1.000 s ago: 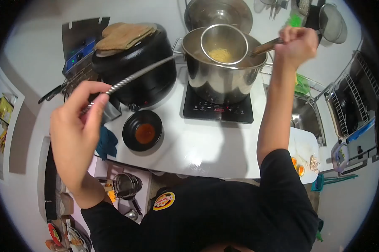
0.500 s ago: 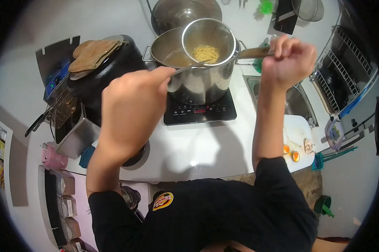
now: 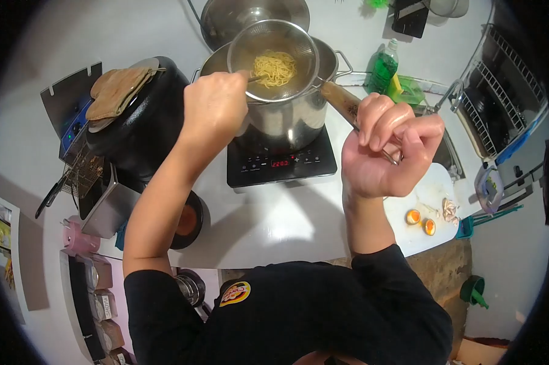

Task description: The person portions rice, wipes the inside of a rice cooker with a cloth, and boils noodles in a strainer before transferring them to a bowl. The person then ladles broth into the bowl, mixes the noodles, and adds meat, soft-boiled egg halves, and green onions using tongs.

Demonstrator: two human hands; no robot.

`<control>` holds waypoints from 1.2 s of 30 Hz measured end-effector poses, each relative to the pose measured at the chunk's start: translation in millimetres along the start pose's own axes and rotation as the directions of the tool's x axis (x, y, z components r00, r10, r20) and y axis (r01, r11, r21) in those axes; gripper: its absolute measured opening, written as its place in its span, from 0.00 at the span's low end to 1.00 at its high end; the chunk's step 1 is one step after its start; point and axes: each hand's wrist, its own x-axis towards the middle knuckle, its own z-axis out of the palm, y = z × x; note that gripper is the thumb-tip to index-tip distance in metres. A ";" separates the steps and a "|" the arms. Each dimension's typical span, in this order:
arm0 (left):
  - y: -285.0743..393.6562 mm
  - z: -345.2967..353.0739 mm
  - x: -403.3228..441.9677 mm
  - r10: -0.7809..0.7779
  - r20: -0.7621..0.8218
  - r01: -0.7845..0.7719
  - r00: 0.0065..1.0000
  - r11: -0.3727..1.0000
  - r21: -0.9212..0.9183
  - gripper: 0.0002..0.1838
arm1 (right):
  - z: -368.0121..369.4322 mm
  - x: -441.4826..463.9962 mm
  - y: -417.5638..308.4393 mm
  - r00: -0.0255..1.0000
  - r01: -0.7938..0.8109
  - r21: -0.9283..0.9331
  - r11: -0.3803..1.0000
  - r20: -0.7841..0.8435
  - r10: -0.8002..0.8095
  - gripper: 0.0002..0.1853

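Observation:
My right hand [image 3: 393, 143] is closed around the wooden handle [image 3: 341, 100] of a round mesh strainer [image 3: 241, 55]. The strainer hangs over a large steel pot [image 3: 286, 121], with a clump of yellow noodles [image 3: 274, 68] inside it. At the strainer's near left rim, my left hand [image 3: 216, 104] makes a fist around a thin utensil [image 3: 255, 78] whose tip reaches the noodles. Most of that utensil is hidden by the hand, so its kind cannot be made out. Under the pot sits a black induction cooker [image 3: 280, 165] with a lit red display.
To the left stands a black pot [image 3: 140, 121] with brown oven mitts [image 3: 117, 91] on top. A white cutting board [image 3: 429, 194] on the right holds halved eggs [image 3: 413, 217]. Behind it are a sink, a green bottle [image 3: 384, 67] and a dish rack [image 3: 499, 97]. A large lid [image 3: 256, 18] leans behind the pot.
The strainer has moved left and now shows more of its opening. My right hand has come down toward my body, and my left hand has moved farther forward, toward the strainer.

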 end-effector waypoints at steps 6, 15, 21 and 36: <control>-12.0 -27.8 2.9 -0.160 -0.175 0.162 0.972 0.987 -0.002 0.09 | -6.5 -2.5 1.7 1.000 -0.005 -0.002 1.000 -0.009 0.005 0.03; -24.5 -102.7 -58.8 -0.355 0.046 0.353 0.934 0.889 -0.293 0.09 | -13.5 -18.3 -2.8 0.997 -0.041 -0.112 0.993 0.066 0.049 0.05; -110.5 -216.9 -167.9 -0.487 -0.712 0.640 0.506 0.765 -0.068 0.14 | -23.7 -21.7 -1.2 0.980 0.000 -0.175 0.985 0.195 0.035 0.09; -424.3 -122.0 -398.2 -0.919 -0.393 0.920 -0.003 -0.157 0.360 0.16 | -8.5 -26.3 -1.9 0.981 0.011 -0.289 0.957 0.190 0.046 0.09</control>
